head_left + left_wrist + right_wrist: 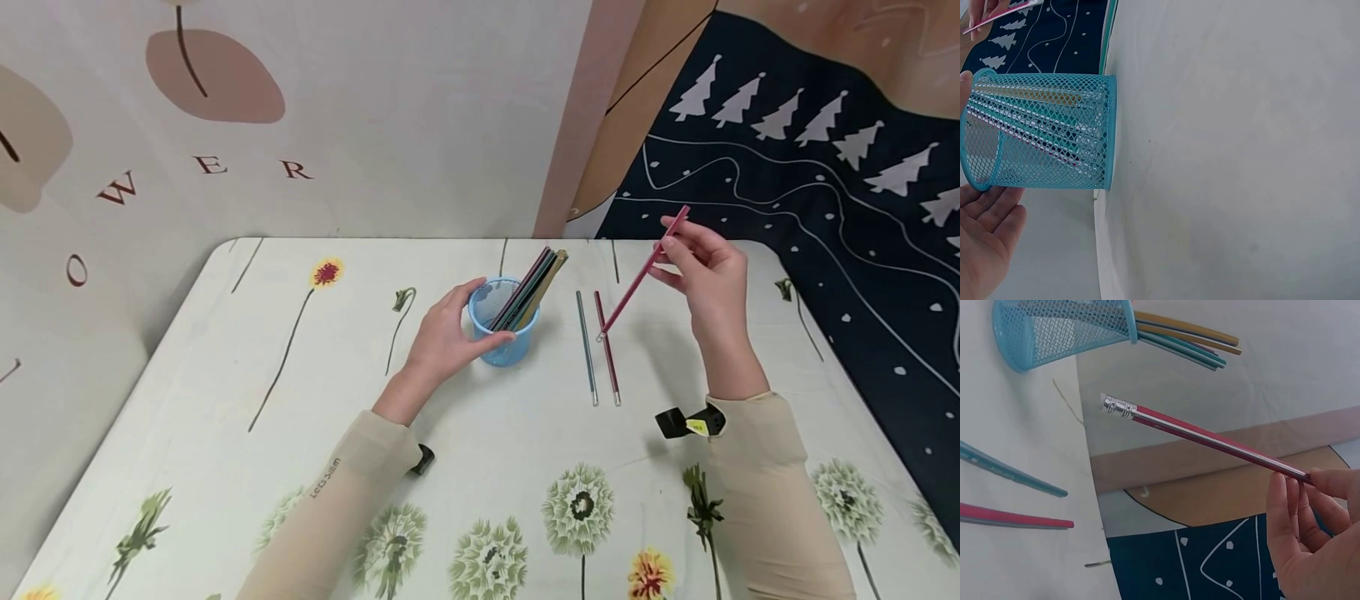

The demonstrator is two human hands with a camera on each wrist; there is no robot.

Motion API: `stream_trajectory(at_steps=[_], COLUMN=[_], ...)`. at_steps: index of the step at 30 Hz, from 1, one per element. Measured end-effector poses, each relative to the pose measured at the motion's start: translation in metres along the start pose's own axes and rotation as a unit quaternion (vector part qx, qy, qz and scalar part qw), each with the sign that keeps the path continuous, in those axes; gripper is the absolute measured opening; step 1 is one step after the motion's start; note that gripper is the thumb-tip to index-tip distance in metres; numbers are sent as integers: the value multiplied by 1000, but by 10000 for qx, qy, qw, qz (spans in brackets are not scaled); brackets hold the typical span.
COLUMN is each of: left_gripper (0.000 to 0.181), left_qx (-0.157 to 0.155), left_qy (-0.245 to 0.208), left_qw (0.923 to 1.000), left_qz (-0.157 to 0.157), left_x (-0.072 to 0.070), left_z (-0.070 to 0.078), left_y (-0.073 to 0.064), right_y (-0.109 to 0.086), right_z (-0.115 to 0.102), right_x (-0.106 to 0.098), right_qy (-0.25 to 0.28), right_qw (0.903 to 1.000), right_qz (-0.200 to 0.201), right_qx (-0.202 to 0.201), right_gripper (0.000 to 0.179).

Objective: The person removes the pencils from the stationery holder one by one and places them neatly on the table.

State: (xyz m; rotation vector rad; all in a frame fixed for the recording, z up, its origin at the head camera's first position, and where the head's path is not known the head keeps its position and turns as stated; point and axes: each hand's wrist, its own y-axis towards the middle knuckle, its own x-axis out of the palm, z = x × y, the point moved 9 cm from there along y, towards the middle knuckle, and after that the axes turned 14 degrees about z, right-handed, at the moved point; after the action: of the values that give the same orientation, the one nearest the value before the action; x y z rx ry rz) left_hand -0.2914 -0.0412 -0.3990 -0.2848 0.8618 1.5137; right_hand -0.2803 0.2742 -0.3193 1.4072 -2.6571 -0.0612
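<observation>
A light-blue mesh pencil cup [507,353] stands on the table, holding several pencils [529,292] that lean to the right. My left hand [450,333] grips it near the rim, thumb in front and fingers at the left side. To the right, above the table, my right hand [708,271] pinches a red pencil [1210,439] near its upper end. The pencil slants with its silver eraser end down and to the left, apart from the cup. On the table between cup and right hand lie a blue pencil [587,350] and another red pencil [609,358].
A white cloth [480,442] printed with flowers covers the table. Behind it hangs a pale printed wall cloth [420,125], with a dark cloth with white trees [787,167] at the right. Black wrist straps [678,423] sit at the sleeves.
</observation>
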Motion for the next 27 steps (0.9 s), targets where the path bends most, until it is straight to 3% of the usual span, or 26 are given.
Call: stream_trajectory(at_steps=[8, 27], left_gripper=[92, 92], left_qx=[16, -36], left_qy=[-15, -11], left_qw=[10000, 10000], left_qz=[16, -26], left_x=[0, 1], left_z=[1, -1], left_y=[0, 0], right_y=[2, 6], right_z=[9, 27], right_x=[-2, -4], right_qy=[-521, -1203], right_qw=[9986, 9920], right_qz=[-68, -304], right_qx=[75, 231], right_gripper=[36, 42])
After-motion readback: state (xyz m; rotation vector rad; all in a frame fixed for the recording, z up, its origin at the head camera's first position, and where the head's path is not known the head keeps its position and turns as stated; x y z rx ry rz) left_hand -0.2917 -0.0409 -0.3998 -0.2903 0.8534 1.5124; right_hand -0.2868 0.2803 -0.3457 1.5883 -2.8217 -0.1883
